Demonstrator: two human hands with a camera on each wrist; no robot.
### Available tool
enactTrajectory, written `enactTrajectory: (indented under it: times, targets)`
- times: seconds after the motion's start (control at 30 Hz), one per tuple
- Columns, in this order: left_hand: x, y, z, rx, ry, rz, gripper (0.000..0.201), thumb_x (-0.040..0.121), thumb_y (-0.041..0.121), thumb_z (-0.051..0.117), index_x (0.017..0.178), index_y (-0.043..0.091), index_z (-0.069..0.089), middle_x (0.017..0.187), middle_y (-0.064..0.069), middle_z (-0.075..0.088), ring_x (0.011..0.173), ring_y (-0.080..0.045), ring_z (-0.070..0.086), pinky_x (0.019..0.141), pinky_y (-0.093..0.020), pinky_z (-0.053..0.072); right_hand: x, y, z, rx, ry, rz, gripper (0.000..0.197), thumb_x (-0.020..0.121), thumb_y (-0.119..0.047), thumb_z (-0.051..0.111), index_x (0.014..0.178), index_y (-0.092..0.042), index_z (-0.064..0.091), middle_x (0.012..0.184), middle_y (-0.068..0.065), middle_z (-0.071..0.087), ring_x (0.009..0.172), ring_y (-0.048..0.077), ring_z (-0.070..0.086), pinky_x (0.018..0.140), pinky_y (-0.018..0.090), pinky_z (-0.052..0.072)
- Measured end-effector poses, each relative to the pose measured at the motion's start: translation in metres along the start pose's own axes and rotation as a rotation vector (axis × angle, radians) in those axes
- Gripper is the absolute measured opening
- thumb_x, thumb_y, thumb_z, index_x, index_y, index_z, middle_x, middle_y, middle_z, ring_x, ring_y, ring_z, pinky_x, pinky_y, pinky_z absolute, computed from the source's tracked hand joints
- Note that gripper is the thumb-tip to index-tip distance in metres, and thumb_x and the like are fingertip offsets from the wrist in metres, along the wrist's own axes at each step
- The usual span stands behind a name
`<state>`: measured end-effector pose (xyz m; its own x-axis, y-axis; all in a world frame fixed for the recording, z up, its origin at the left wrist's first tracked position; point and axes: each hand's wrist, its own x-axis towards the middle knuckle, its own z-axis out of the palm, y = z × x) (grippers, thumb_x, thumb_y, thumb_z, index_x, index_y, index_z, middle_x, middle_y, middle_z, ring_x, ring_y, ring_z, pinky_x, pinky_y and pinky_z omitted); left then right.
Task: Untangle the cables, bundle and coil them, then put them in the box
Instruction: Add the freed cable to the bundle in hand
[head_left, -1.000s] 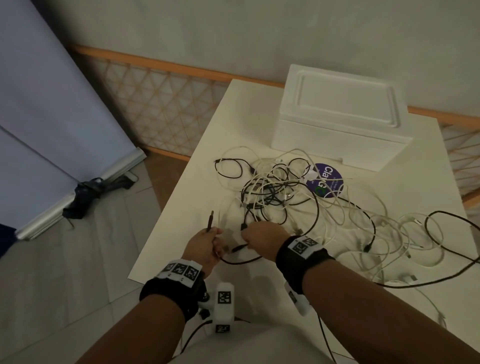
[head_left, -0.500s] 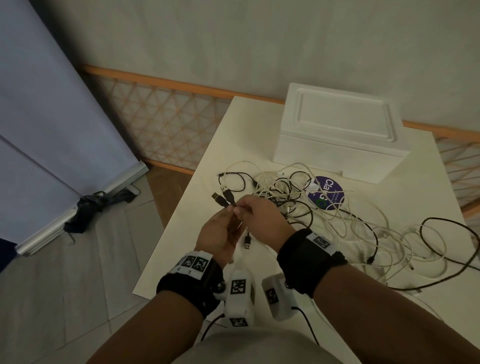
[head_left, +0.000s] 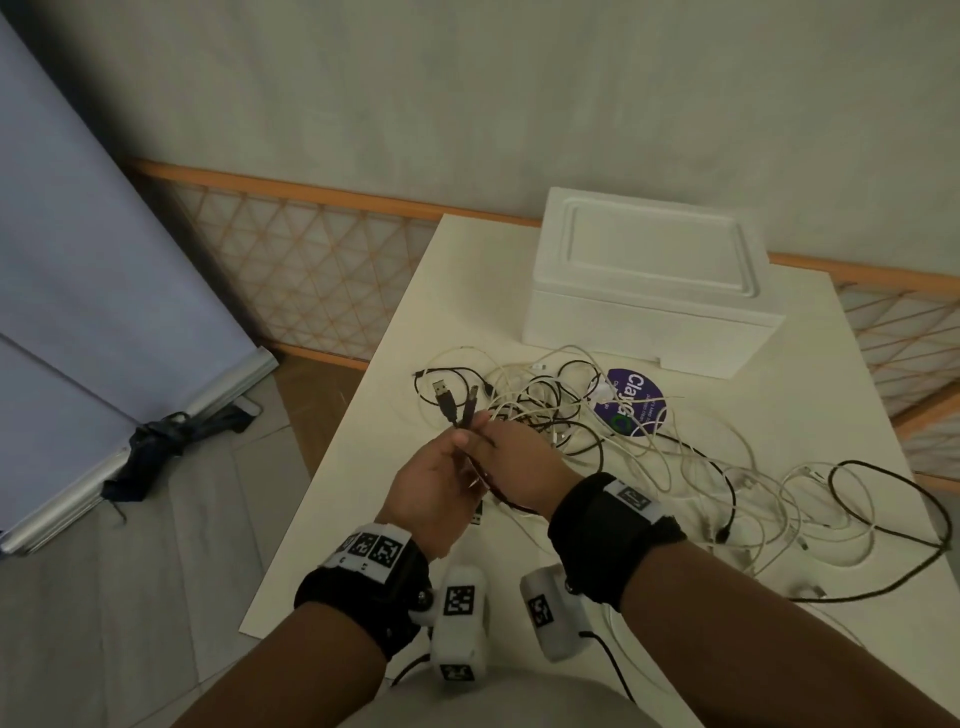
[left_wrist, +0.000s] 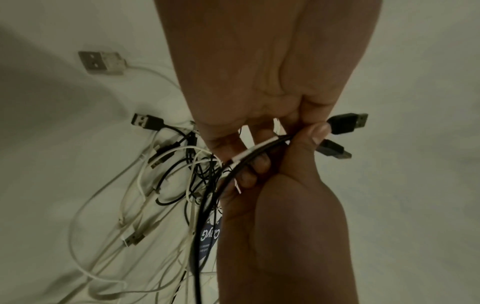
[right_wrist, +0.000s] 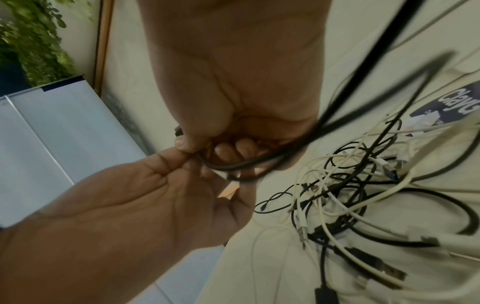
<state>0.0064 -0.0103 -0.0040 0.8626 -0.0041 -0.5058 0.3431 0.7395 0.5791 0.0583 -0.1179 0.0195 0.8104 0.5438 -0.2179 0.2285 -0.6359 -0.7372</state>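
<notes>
Above the table's left front, both hands meet on a black cable (head_left: 496, 486). My left hand (head_left: 457, 444) and right hand (head_left: 488, 431) pinch it just below its two USB plugs (head_left: 445, 397), which stick up side by side. In the left wrist view the plugs (left_wrist: 346, 123) jut out past the right thumb (left_wrist: 318, 133), and a short white strip (left_wrist: 255, 149) lies along the doubled cable. Its loop (right_wrist: 233, 166) runs under my right hand's curled fingers (right_wrist: 233, 149). The tangle of black and white cables (head_left: 550, 415) lies behind the hands. The white foam box (head_left: 649, 280) stands shut at the back.
A round purple sticker (head_left: 631, 402) lies under the tangle, in front of the box. More loose white and black cables (head_left: 831, 499) spread over the table's right side. The table's left edge (head_left: 332, 467) is close to my left hand, with floor and a leaning panel (head_left: 104, 291) beyond.
Both hands have risen off the table with the black cable. Its two plug ends, apart a second ago, now stand together above the fingers.
</notes>
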Motion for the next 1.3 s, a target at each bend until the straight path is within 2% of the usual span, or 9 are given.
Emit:
enactTrajectory:
  times: [0.23, 0.33, 0.43, 0.53, 0.63, 0.77, 1.1, 1.2, 1.3]
  targets:
    - [0.003, 0.002, 0.009, 0.034, -0.047, -0.035, 0.04, 0.099, 0.037, 0.036, 0.121, 0.013, 0.06, 0.118, -0.007, 0.068, 0.11, -0.019, 0.061, 0.093, -0.036, 0.047, 0.002, -0.002, -0.008, 0.006, -0.044, -0.06, 0.044, 0.102, -0.039, 0.031, 0.097, -0.007, 0.06, 0.089, 0.009, 0.065, 0.085, 0.021, 0.061, 0.078, 0.033, 0.046]
    - [0.009, 0.004, 0.008, -0.05, -0.051, 0.067, 0.024, 0.097, 0.028, 0.04, 0.092, 0.014, 0.058, 0.091, -0.005, 0.073, 0.077, -0.015, 0.069, 0.061, -0.026, 0.053, 0.004, 0.004, -0.011, 0.006, -0.124, -0.062, 0.043, 0.101, -0.04, 0.034, 0.097, -0.006, 0.061, 0.078, 0.006, 0.066, 0.067, 0.016, 0.062, 0.066, 0.026, 0.048]
    - [0.017, 0.018, 0.003, -0.299, 0.15, 0.155, 0.03, 0.101, 0.027, 0.04, 0.074, 0.018, 0.049, 0.064, 0.002, 0.063, 0.063, -0.015, 0.066, 0.057, -0.027, 0.053, -0.002, 0.015, -0.015, -0.267, -0.231, -0.055, 0.043, 0.099, -0.046, 0.038, 0.082, -0.014, 0.06, 0.069, -0.005, 0.059, 0.059, 0.007, 0.052, 0.066, 0.029, 0.043]
    - [0.023, 0.051, -0.03, -0.306, 0.368, 0.3, 0.032, 0.1, 0.024, 0.042, 0.068, 0.02, 0.044, 0.05, 0.006, 0.037, 0.04, -0.008, 0.038, 0.051, -0.024, 0.044, -0.017, 0.04, -0.036, -0.467, -0.163, -0.064, 0.041, 0.097, -0.05, 0.038, 0.093, -0.015, 0.06, 0.08, -0.004, 0.055, 0.073, 0.011, 0.049, 0.071, 0.031, 0.042]
    - [0.019, 0.074, -0.069, -0.071, 0.475, 0.393, 0.033, 0.097, 0.017, 0.037, 0.064, 0.023, 0.038, 0.051, 0.008, 0.03, 0.039, -0.007, 0.025, 0.038, -0.018, 0.022, -0.028, 0.063, -0.058, -0.501, -0.121, -0.034, 0.034, 0.097, -0.046, 0.042, 0.103, -0.019, 0.063, 0.096, -0.004, 0.062, 0.09, 0.013, 0.056, 0.078, 0.03, 0.043]
    - [0.014, 0.082, -0.095, 0.182, 0.606, 0.387, 0.036, 0.095, 0.021, 0.041, 0.06, 0.023, 0.034, 0.046, 0.007, 0.028, 0.035, -0.007, 0.021, 0.034, -0.016, 0.017, -0.027, 0.098, -0.059, -0.519, -0.114, 0.038, 0.026, 0.095, -0.037, 0.049, 0.102, -0.021, 0.067, 0.102, -0.003, 0.065, 0.1, 0.016, 0.057, 0.088, 0.03, 0.044]
    - [-0.003, 0.066, -0.059, 0.365, 0.391, 0.15, 0.035, 0.098, 0.022, 0.049, 0.068, 0.024, 0.032, 0.041, 0.009, 0.025, 0.032, -0.004, 0.019, 0.031, -0.015, 0.015, -0.017, 0.108, -0.039, -0.391, -0.119, 0.37, 0.03, 0.094, -0.019, 0.043, 0.111, -0.008, 0.066, 0.113, 0.012, 0.064, 0.105, 0.028, 0.059, 0.091, 0.035, 0.048]
    - [-0.002, 0.063, -0.052, 0.373, 0.436, 0.158, 0.036, 0.101, 0.026, 0.045, 0.067, 0.023, 0.031, 0.04, 0.009, 0.026, 0.031, -0.004, 0.019, 0.031, -0.015, 0.015, -0.028, 0.106, -0.033, -0.355, -0.145, 0.27, 0.031, 0.095, -0.033, 0.043, 0.106, -0.022, 0.07, 0.113, 0.001, 0.065, 0.105, 0.021, 0.059, 0.093, 0.037, 0.046]
    - [-0.002, 0.064, -0.049, 0.243, 0.432, 0.167, 0.036, 0.101, 0.027, 0.038, 0.066, 0.02, 0.035, 0.042, 0.008, 0.028, 0.033, -0.005, 0.022, 0.033, -0.015, 0.018, -0.041, 0.098, -0.033, -0.342, -0.186, 0.227, 0.054, 0.094, -0.058, 0.035, 0.09, -0.017, 0.07, 0.09, 0.001, 0.067, 0.086, 0.014, 0.059, 0.083, 0.031, 0.046]
